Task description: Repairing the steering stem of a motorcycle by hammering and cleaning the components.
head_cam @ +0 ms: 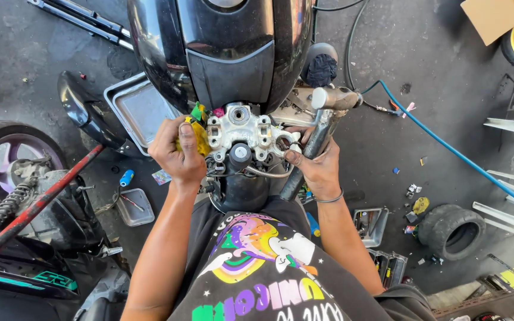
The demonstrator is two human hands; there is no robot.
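The work in hand looks like fitting or freeing something at the silver triple clamp [240,132] that sits just below the black fuel tank [221,47] of the motorcycle; to do it well, I judge the clamp should be held steady from one side while the other side works squarely on the fork tube bore, with no sideways force on the thin cable [263,173] that loops beneath it.

The left hand [178,151] is closed in a fist around a bunched yellow rag [200,138], pressed against the left edge of the clamp, beside a green connector [197,111]; the fingers are curled tight, with no gap showing.

The right hand [316,166] is wrapped around the shaft of a metal hammer [322,128], whose head lies just right of the clamp; thumb and forefinger reach forward to touch the clamp's right ring; the grip is firm but partly open at those 2 fingers.

Nearby on the concrete floor [400,137] lie a metal tray [141,110], a blue hose [447,148], 1 small tyre [452,230] and a red bar [37,205].
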